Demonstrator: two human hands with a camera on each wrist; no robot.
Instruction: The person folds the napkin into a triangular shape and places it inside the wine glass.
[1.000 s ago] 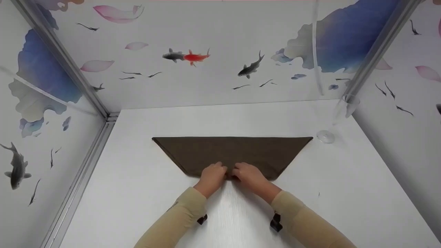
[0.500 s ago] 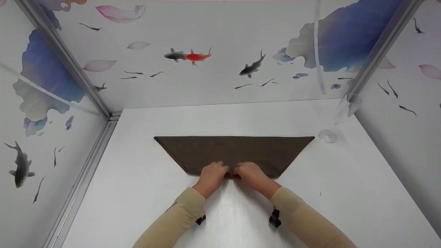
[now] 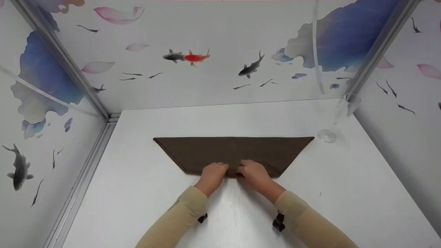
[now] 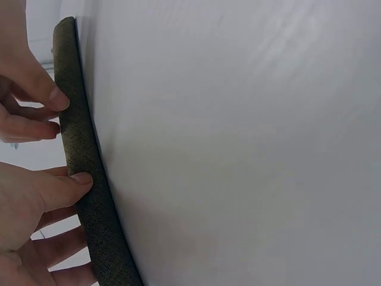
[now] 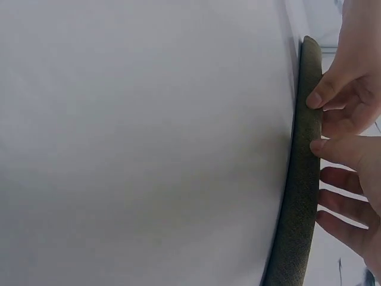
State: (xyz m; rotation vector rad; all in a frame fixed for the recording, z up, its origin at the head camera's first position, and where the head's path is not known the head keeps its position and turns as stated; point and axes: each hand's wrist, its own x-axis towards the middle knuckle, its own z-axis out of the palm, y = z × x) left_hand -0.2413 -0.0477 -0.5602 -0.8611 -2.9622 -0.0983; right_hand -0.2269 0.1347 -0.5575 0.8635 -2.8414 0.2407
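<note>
A dark brown cloth point(image 3: 229, 151) lies on the white table as a trapezoid, its long edge at the back. Its shorter near edge is a thick roll point(image 4: 89, 155). Just left of the middle, my left hand point(image 3: 213, 175) pinches that roll, thumb on the side facing me and fingers over the far side. My right hand point(image 3: 255, 175) grips it a little to the right in the same way. Both wrist views show the thumbs pressed on the roll point(image 5: 302, 173), with the fingertips partly hidden behind it.
A clear stemmed glass point(image 3: 346, 106) stands at the back right, its round base close to the cloth's right corner. Printed panels with fish and petals wall in the table at the back and sides. Grey metal rails point(image 3: 82, 179) run along the left.
My right hand has shifted slightly to the right along the roll, so the gap between the hands is wider. The left hand stays nearly where it was.
</note>
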